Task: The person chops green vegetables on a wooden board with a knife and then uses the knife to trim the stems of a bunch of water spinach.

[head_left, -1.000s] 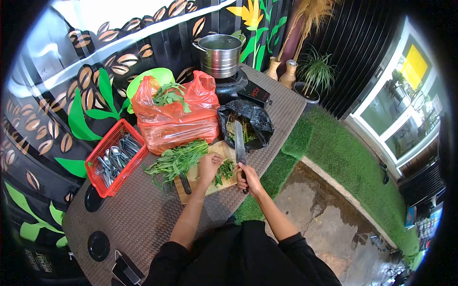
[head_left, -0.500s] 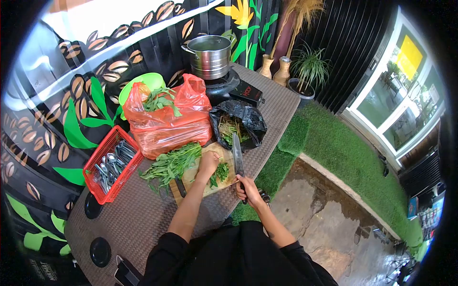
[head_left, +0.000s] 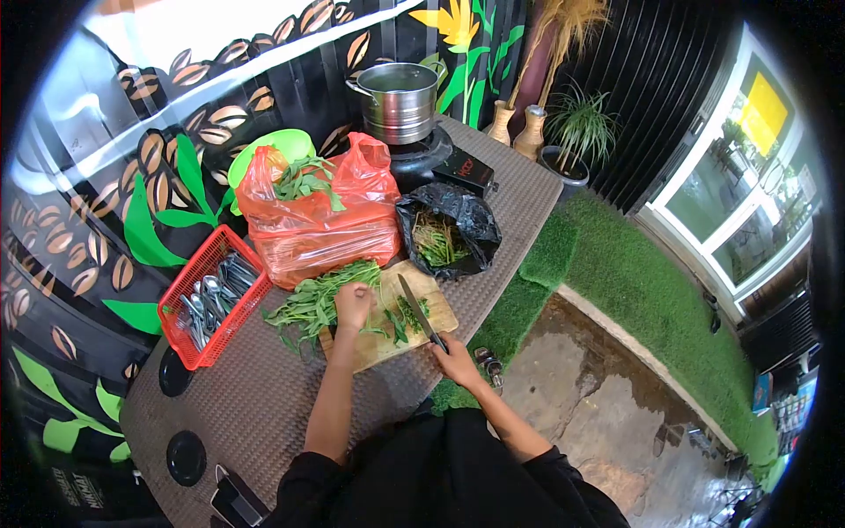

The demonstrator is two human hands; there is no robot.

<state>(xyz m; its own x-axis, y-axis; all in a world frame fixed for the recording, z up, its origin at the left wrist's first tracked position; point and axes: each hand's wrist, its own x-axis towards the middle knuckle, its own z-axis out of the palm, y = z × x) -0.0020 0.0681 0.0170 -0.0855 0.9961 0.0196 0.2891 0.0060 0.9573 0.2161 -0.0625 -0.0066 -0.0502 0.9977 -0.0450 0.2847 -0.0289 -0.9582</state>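
My right hand (head_left: 455, 359) grips the dark handle of a kitchen knife (head_left: 417, 308), its blade slanting over the wooden cutting board (head_left: 440, 297). Chopped greens (head_left: 401, 324) lie on the board beneath and beside the blade. My left hand (head_left: 354, 305) is at the right end of a pile of long leafy greens (head_left: 310, 304), fingers curled in. Whatever those fingers hold, if anything, I cannot make out. Behind the board sits a black plastic bag (head_left: 480, 231), its mouth spread around stems and trimmings (head_left: 434, 242).
Red plastic bags (head_left: 330, 233) with greens on top stand behind the pile, before a green bowl (head_left: 290, 143). A red basket (head_left: 209, 352) of cutlery is at left. A steel pot (head_left: 398, 110) sits on a black stove (head_left: 421, 158). The table's edge (head_left: 519, 255) runs along the right.
My left hand has moved left from the board to the greens pile. The knife has swung down from beside the black bag to over the chopped greens.
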